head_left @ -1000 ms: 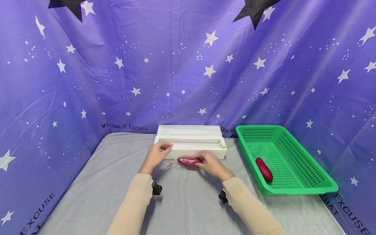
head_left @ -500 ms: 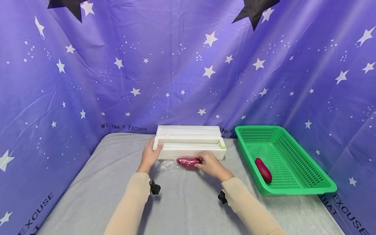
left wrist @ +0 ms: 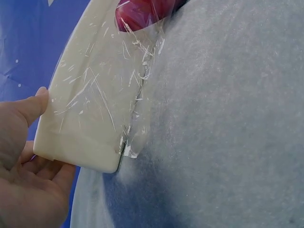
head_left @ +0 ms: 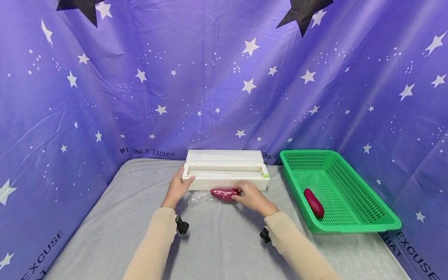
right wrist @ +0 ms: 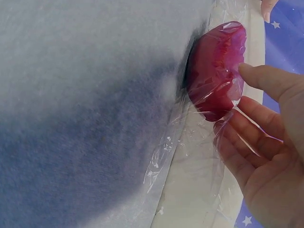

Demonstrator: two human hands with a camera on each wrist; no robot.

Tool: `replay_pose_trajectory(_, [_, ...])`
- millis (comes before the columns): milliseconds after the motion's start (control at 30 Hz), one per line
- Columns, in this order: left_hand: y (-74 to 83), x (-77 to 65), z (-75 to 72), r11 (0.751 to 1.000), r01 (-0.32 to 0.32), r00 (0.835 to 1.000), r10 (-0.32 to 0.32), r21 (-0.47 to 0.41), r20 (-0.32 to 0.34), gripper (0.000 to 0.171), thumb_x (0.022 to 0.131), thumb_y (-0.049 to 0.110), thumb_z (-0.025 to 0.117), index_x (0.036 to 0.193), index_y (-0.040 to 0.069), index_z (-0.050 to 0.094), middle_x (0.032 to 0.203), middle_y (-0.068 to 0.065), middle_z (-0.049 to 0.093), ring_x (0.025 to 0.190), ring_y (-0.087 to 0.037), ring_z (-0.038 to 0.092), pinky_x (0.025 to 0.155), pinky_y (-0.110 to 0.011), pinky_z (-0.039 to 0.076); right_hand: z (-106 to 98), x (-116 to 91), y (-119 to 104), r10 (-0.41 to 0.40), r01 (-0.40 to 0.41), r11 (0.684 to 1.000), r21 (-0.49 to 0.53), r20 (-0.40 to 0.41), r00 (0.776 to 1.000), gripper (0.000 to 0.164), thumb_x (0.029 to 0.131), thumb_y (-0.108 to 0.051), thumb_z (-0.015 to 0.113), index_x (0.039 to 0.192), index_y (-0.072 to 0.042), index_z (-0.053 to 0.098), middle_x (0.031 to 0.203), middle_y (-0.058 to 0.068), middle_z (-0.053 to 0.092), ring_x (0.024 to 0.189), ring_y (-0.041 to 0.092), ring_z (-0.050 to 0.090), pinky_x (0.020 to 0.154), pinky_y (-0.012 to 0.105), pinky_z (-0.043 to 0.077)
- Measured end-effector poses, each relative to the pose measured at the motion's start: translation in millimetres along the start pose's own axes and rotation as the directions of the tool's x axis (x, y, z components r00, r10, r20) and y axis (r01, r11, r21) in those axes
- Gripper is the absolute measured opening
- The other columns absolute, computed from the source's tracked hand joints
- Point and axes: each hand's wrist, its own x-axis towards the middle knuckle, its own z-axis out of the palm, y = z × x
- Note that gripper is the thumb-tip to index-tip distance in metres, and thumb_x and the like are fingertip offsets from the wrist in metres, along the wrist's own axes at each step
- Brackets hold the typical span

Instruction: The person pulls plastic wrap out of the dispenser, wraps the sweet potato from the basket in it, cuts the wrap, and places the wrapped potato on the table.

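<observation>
A purple-red sweet potato (head_left: 224, 194), wrapped in clear cling film (head_left: 199, 197), lies against the front of a white cling film dispenser (head_left: 229, 184). My right hand (head_left: 252, 197) holds its right end through the film, thumb on one side and fingers on the other in the right wrist view. At the dispenser's left end, my left hand (head_left: 175, 190) grips the corner. The left wrist view shows that thumb on the top edge and the fingers curled at the end face. Film hangs down over the dispenser's front wall (left wrist: 90, 109) and onto the cloth.
Behind the dispenser its lid (head_left: 224, 156) stands open; a green slider (head_left: 266, 175) sits at the right end. To the right, a green basket (head_left: 357, 228) contains another sweet potato (head_left: 314, 203). Grey cloth (head_left: 217, 249) covers the table, with starry purple curtains (head_left: 210, 77) around it.
My left hand has moved left and down, off the dispenser's front top edge, and has taken hold of its left end. The right hand keeps its place on the sweet potato.
</observation>
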Motion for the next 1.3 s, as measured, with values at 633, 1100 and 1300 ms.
replay_pose_trajectory(633, [-0.7, -1.5, -2.6, 1.0, 0.005, 1.0, -0.006, -0.014, -0.008, 0.076, 0.098, 0.029, 0.066, 0.152, -0.009, 0.029, 0.152, -0.033, 0.032, 0.141, -0.047, 0.03, 0.117, -0.053, 0.023, -30, 3, 17, 0.026, -0.017, 0.999, 0.027, -0.408, 0.913, 0.023, 0.088, -0.013, 0.077, 0.108, -0.001, 0.073, 0.103, 0.015, 0.069, 0.097, 0.033, 0.062, 0.088, 0.048, 0.05])
replay_pose_trajectory(1100, [-0.1, -1.5, -1.2, 1.0, 0.013, 1.0, -0.013, -0.027, -0.008, 0.076, 0.097, 0.028, 0.067, 0.152, -0.008, 0.03, 0.152, -0.033, 0.033, 0.141, -0.046, 0.03, 0.117, -0.052, 0.023, -32, -7, 55, 0.251, -0.217, 0.968, 0.129, -0.546, 0.799, 0.033, 0.085, -0.016, 0.081, 0.11, 0.003, 0.073, 0.116, 0.026, 0.061, 0.108, 0.043, 0.05, 0.094, 0.052, 0.037])
replay_pose_trajectory(1300, [-1.6, -0.5, 0.2, 0.999, 0.023, 1.0, -0.024, -0.048, -0.01, 0.075, 0.097, 0.028, 0.068, 0.153, -0.006, 0.031, 0.153, -0.031, 0.034, 0.141, -0.045, 0.031, 0.117, -0.052, 0.024, -27, -14, 67, 0.334, -0.259, 0.942, 0.212, -0.53, 0.78, 0.037, 0.083, -0.016, 0.083, 0.111, 0.005, 0.071, 0.106, 0.025, 0.058, 0.102, 0.04, 0.049, 0.091, 0.052, 0.036])
